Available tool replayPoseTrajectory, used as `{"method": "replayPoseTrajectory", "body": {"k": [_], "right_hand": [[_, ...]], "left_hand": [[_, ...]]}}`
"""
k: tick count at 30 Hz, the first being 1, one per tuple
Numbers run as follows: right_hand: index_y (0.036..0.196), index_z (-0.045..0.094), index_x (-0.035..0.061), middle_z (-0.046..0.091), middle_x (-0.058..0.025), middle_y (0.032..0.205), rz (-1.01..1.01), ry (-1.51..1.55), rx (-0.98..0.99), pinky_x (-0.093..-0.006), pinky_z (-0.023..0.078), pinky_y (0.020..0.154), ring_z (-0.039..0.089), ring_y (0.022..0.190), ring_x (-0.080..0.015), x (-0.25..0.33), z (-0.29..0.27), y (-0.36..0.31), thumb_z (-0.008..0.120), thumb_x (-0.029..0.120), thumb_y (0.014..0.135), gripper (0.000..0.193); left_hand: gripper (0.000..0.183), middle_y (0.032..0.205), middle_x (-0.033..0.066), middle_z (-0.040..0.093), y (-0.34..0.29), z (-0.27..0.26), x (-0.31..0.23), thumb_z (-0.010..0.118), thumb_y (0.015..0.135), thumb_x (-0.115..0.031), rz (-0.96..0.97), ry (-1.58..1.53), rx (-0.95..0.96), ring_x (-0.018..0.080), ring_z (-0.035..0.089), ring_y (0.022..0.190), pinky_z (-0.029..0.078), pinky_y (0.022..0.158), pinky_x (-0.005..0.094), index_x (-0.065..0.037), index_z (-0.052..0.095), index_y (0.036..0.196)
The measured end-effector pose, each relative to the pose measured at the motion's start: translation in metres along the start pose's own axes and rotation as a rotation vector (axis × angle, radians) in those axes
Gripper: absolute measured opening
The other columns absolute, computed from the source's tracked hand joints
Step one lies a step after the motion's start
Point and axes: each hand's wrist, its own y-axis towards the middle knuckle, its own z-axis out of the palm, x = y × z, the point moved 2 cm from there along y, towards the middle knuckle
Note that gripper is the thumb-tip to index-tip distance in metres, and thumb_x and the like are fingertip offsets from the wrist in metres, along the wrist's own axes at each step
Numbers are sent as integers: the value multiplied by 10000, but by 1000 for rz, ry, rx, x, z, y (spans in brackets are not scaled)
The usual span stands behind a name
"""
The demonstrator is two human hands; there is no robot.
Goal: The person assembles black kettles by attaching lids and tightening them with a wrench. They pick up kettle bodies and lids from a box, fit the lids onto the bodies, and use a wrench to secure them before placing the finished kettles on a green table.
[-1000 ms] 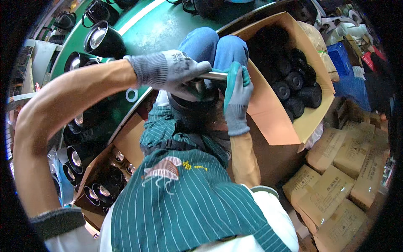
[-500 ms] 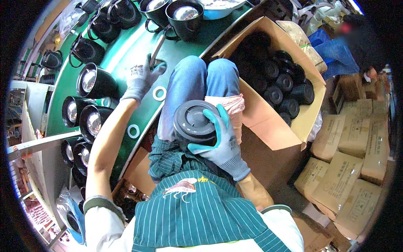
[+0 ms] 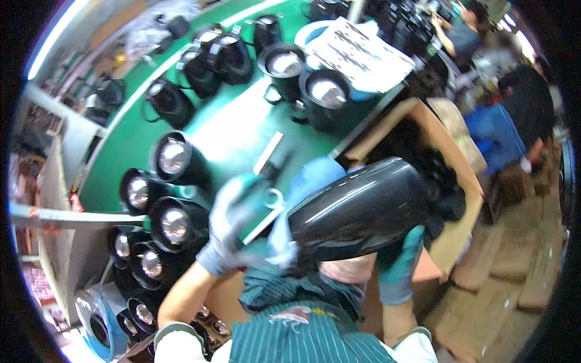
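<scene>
A large glossy black tapered vessel (image 3: 363, 212) lies tilted across my lap, its wide end toward the carton on the right. My right hand (image 3: 399, 269), in a grey and green glove, grips it from below at its right part. My left hand (image 3: 233, 224), gloved the same way, is raised over the table edge left of the vessel. Motion smears its fingers, so whether it holds anything cannot be made out. A white ring (image 3: 276, 198) is beside it at the table edge. Farther off, a pale flat strip (image 3: 268, 152) with a dark end lies on the green table (image 3: 230, 121).
Black handled cups with shiny insides (image 3: 172, 156) stand in groups on the table's left and far sides. A printed sheet (image 3: 363, 54) covers a blue basin. On the right are an open carton (image 3: 469, 224) of black round parts and stacked boxes (image 3: 496, 260). People sit beyond.
The vessel has turned from base-up in my lap to lying sideways, farther right. My left hand has drawn back from the strip toward the table edge. The whole view has shifted.
</scene>
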Motion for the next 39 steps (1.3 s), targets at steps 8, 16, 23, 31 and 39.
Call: {"method": "replayPoseTrajectory", "body": {"k": [8, 16, 23, 31, 39], "right_hand": [[1487, 507, 190, 528, -113, 1501, 662, 551, 530, -563, 403, 1140, 542, 1336, -329, -82, 118, 89, 327, 685, 1016, 707], [1471, 469, 19, 553, -205, 1449, 594, 214, 628, -522, 388, 1161, 551, 1319, -365, -98, 83, 103, 435, 555, 1042, 687], [1430, 461, -60, 556, -248, 1411, 738, 246, 509, -575, 389, 1152, 547, 1306, -422, -117, 32, 106, 428, 512, 1054, 685], [1301, 581, -113, 680, -312, 1185, 930, 92, 289, -545, 549, 949, 706, 1004, -462, -131, 13, 116, 266, 538, 1081, 756], [1382, 490, -138, 628, -279, 1303, 958, 129, 331, -567, 515, 1010, 665, 1121, -443, -137, 11, 120, 323, 498, 1077, 724]], "left_hand": [[529, 1404, 322, 499, 48, -66, 25, 934, 583, -314, -36, 221, -135, 497, 561, 1238, 474, 1040, 528, -138, 687, 1017], [529, 1088, 200, 709, 86, -226, 213, 884, 731, -351, -549, 851, -545, 362, 694, 970, 540, 818, 455, -43, 679, 1110], [887, 1354, 201, 574, -40, -250, 433, 881, 572, -619, -1131, 967, 3, 372, 530, 1276, 406, 1117, 436, -110, 676, 1269], [342, 1192, 145, 690, 171, -187, 367, 760, 825, -309, -398, 1127, -87, 330, 657, 1108, 504, 984, 413, -91, 712, 1084], [391, 1171, 133, 720, 303, -32, 474, 731, 809, -260, -402, 1021, 438, 321, 693, 1066, 539, 943, 420, -205, 725, 1196]]}}
